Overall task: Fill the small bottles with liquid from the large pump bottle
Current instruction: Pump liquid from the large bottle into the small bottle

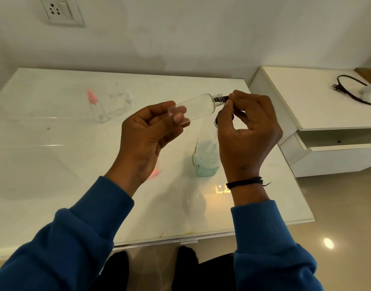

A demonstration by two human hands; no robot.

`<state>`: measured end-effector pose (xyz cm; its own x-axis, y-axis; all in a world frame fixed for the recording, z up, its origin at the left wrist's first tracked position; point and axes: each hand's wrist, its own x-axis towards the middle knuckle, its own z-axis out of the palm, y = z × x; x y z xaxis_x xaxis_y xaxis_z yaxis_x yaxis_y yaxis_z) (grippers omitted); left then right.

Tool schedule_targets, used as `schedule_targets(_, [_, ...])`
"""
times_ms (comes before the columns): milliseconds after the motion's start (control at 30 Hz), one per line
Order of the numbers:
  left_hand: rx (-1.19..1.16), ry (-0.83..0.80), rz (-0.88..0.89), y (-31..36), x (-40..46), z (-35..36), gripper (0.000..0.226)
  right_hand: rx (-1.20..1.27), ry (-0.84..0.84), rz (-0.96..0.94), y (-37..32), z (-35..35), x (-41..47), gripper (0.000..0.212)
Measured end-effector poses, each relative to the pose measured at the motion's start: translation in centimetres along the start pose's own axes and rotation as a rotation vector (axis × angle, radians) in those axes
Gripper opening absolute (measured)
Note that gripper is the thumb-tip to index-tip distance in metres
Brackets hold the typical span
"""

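Step in hand: filling. Left hand [144, 131] grips an empty small bottle [193, 107] tilted above the desk [54, 143]; right hand [246, 127] fingers pinch the dark nozzle at its neck, over the large pump bottle [205, 158]. Next: steady pumping, mouth aligned

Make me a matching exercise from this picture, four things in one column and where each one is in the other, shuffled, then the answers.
Things:
1. Clear bottle
2. Pump bottle
3. Black cable
4. Socket

Places:
A. On the wall
B. Held in the left hand, neck at the right hand
C. On the side unit
D. Standing on the table behind the right hand

Pairs: 1-B, 2-D, 3-C, 4-A
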<state>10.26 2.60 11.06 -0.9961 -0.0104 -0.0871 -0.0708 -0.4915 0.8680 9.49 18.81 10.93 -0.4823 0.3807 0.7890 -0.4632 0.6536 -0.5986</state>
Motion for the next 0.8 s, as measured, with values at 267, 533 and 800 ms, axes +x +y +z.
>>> schedule_targets(267, [-0.177, -0.014, -0.078, 0.03, -0.28, -0.12, 0.044, 0.011, -0.003, 0.011, -0.09, 0.14, -0.17, 0.007])
schedule_targets(533, [-0.198, -0.003, -0.07, -0.08, -0.25, -0.03, 0.048, -0.012, -0.009, 0.009, -0.42, 0.08, 0.19, 0.006])
schedule_targets(800, [-0.162, -0.009, -0.074, 0.25, -0.43, 0.11, 0.048, -0.029, 0.009, -0.003, -0.77, 0.1, 0.17, 0.012])
